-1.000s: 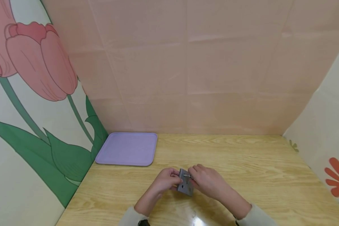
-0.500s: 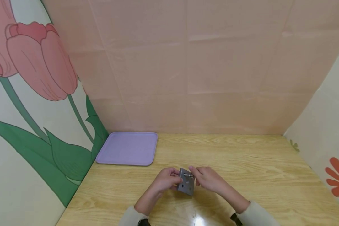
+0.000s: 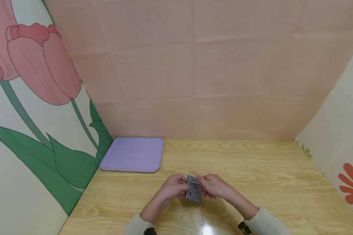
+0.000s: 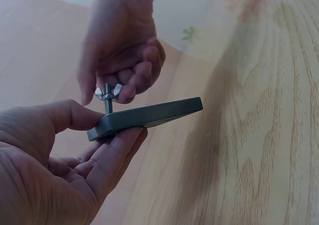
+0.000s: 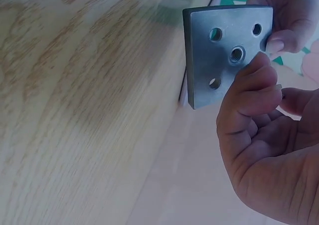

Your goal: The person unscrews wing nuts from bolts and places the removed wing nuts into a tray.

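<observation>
My left hand grips one edge of a square grey metal plate, thumb on one face and fingers behind it. Several holes show in the plate in the right wrist view, the central one threaded. A threaded bolt stands out from the plate near the left thumb. On that bolt sits a silver wing nut, some way off the plate's face. My right hand has its thumb and index finger on either side of the wing nut, pinching it, with the other fingers curled.
A purple tray lies at the back left of the wood-grain table. A pinkish-beige sheet covers the wall behind, and flower-printed walls stand at both sides. The plate is held above the table.
My right hand turns at the bolt: its fingers first cover the bolt's end, then the thumb lifts, and now the thumb is lower beside the wing nut. The left hand and plate stay put.
</observation>
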Tool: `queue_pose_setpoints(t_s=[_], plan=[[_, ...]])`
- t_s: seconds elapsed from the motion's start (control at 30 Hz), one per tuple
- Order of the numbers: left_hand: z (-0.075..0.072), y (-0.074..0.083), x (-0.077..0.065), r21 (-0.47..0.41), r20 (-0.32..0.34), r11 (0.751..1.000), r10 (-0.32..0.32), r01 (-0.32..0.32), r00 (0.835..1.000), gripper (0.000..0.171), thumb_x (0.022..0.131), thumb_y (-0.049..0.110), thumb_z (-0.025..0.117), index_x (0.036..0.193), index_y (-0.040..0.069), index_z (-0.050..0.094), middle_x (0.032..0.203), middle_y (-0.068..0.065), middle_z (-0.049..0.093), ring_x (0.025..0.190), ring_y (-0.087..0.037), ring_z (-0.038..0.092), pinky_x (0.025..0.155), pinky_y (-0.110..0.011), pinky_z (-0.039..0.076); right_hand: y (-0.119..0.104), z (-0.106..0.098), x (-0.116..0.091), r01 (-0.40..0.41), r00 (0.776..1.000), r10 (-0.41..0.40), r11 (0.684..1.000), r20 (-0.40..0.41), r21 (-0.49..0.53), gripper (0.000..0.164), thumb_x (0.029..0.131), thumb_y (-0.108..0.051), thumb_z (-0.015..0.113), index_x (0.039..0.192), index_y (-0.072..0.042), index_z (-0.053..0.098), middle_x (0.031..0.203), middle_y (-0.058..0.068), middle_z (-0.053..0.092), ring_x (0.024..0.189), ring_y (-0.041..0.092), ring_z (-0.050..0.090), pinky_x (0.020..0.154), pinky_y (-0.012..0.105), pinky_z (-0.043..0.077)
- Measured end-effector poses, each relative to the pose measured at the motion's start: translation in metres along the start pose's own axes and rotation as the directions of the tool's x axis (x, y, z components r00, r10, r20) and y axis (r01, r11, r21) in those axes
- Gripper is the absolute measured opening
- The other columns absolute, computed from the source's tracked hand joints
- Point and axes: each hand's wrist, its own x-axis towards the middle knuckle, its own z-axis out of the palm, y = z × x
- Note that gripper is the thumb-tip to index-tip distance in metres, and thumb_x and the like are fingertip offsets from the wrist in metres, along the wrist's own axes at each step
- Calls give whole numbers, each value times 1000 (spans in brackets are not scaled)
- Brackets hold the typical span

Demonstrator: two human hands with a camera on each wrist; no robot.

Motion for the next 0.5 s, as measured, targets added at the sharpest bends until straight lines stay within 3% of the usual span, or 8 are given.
queue_pose_setpoints(t_s=[0.17, 0.27, 0.33, 0.37, 0.43, 0.5], plan=[[-1, 0, -1, 9, 0, 1000, 0, 0, 1000, 25, 82, -3, 68, 106, -8, 64, 88, -9, 71, 81, -19, 70, 67, -36, 63, -1, -2, -1, 91, 996, -92, 990, -4, -107, 52, 106, -47, 45, 79, -7, 64, 64, 7, 63, 50, 12, 50, 44, 25, 41], [-1, 0, 0, 10, -3, 1000, 1, -1, 1000, 25, 83, -2, 67, 106, -8, 64, 89, -10, 71, 82, -20, 70, 67, -36, 63, -2, -2, -3, 198, 977, -214, 940, -28, -278, 41, 104, -44, 52, 81, -12, 62, 63, -2, 56, 52, 8, 46, 45, 23, 38], [-2, 0, 0, 9, -6, 1000, 5, -5, 1000, 25, 83, -2, 67, 107, -9, 64, 90, -10, 72, 82, -20, 70, 67, -36, 63, -3, -1, -4, 266, 949, -312, 864, -40, -427, 32, 101, -41, 59, 84, -14, 62, 63, -7, 51, 53, 5, 42, 45, 21, 35], [-2, 0, 0, 9, -6, 1000, 6, -6, 1000, 25, 83, -2, 67, 107, -9, 64, 90, -11, 72, 82, -20, 70, 67, -36, 63, -3, -1, -4, 299, 928, -370, 807, -41, -509, 28, 100, -39, 62, 86, -14, 63, 64, -9, 50, 53, 3, 41, 46, 20, 35], [-3, 0, 1, 6, -5, 1000, 10, -10, 1000, 26, 83, -2, 67, 108, -9, 64, 91, -11, 72, 81, -21, 70, 67, -36, 63, -4, 0, -5, 345, 876, -481, 673, -33, -654, 23, 97, -35, 68, 88, -14, 64, 67, -11, 51, 55, 1, 40, 46, 18, 35], [-3, -1, 1, 4, -2, 1000, 13, -13, 1000, 26, 83, -2, 67, 108, -10, 64, 90, -11, 72, 81, -20, 70, 66, -35, 63, -4, 1, -6, 366, 811, -586, 519, -10, -772, 21, 92, -32, 73, 89, -13, 64, 70, -10, 54, 58, 1, 42, 47, 17, 36]])
